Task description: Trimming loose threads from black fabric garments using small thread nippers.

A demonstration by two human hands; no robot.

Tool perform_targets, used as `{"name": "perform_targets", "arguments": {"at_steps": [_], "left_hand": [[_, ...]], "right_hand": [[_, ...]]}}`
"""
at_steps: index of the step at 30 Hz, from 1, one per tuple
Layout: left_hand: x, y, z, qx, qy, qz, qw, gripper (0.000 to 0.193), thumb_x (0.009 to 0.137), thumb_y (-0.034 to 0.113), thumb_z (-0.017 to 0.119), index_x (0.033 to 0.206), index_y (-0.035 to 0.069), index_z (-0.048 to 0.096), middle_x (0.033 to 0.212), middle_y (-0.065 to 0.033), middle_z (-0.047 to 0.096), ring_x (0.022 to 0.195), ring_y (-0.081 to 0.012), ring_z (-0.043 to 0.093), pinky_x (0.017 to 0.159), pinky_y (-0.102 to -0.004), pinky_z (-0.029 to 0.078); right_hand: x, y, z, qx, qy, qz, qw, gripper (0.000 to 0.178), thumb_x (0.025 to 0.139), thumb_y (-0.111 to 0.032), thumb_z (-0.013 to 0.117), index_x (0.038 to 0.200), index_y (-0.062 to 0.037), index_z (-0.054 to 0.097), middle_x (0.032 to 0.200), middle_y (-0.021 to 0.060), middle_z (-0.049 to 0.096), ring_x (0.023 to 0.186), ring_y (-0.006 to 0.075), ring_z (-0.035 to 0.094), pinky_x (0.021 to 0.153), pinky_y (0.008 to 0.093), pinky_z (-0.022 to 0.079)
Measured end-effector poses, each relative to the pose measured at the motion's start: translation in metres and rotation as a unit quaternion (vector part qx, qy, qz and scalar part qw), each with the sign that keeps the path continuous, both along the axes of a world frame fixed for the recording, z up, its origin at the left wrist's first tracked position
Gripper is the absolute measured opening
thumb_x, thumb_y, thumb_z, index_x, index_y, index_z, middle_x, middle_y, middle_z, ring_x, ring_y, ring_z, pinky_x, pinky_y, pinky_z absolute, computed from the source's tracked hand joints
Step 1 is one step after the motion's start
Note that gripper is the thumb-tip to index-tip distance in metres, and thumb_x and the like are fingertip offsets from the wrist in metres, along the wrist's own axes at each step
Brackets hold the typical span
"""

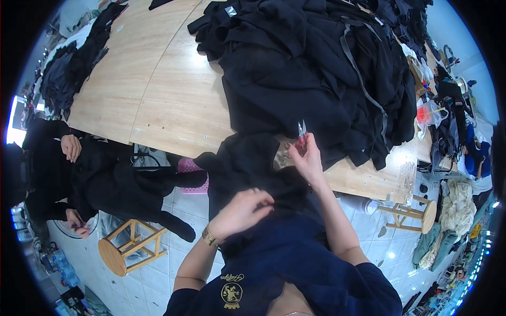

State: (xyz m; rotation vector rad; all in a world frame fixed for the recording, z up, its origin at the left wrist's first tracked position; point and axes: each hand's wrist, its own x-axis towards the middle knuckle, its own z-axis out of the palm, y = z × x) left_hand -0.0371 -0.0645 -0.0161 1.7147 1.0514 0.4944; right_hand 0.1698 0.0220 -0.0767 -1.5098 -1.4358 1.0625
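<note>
In my right hand point(309, 164) I hold small thread snips point(301, 138) with red handles, blades pointing away from me. Black cloth point(247, 158) hangs over the near table edge and down toward my lap. Above its lower part is my left hand point(243, 209), fingers stretched to the right and thumb apart. Nothing shows between those fingers, and I cannot tell whether they touch the cloth. Just beyond the snips lies a big heap of black garments point(311, 73), with a grey strip point(363, 79) running across it.
The wooden table point(179, 100) bears more dark clothing point(74, 68) at the far left. A person point(68, 147) handles black cloth on the left. Wooden stools point(117, 257) stand at both sides, and a pink basket point(188, 187) sits under the table. A plastic bag point(429, 113) lies at right.
</note>
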Motion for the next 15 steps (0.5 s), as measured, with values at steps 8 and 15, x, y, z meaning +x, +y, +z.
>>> {"name": "perform_targets", "arguments": {"at_steps": [8, 15], "left_hand": [[-0.022, 0.033, -0.029, 0.262, 0.295, 0.316, 0.862, 0.06, 0.074, 0.029, 0.073, 0.124, 0.006, 0.048, 0.114, -0.0207, 0.051, 0.109, -0.0377, 0.047, 0.093, -0.0466, 0.037], [-0.086, 0.045, -0.039, 0.137, 0.116, 0.383, 0.906, 0.043, 0.073, 0.032, 0.074, 0.092, -0.006, 0.064, 0.085, -0.0254, 0.064, 0.083, -0.0337, 0.065, 0.073, -0.0362, 0.049]], "right_hand": [[-0.014, -0.012, -0.007, 0.001, -0.16, 0.164, 0.973, 0.041, 0.076, -0.023, 0.071, 0.096, -0.0067, 0.04, 0.076, 0.0088, 0.062, 0.072, 0.0281, 0.064, 0.062, 0.0411, 0.048], [-0.007, 0.017, 0.049, 0.011, 0.22, 0.054, 0.974, 0.022, 0.081, 0.004, 0.058, 0.088, -0.0074, 0.041, 0.082, -0.0007, 0.05, 0.067, 0.0044, 0.045, 0.059, 0.0208, 0.039]]}}
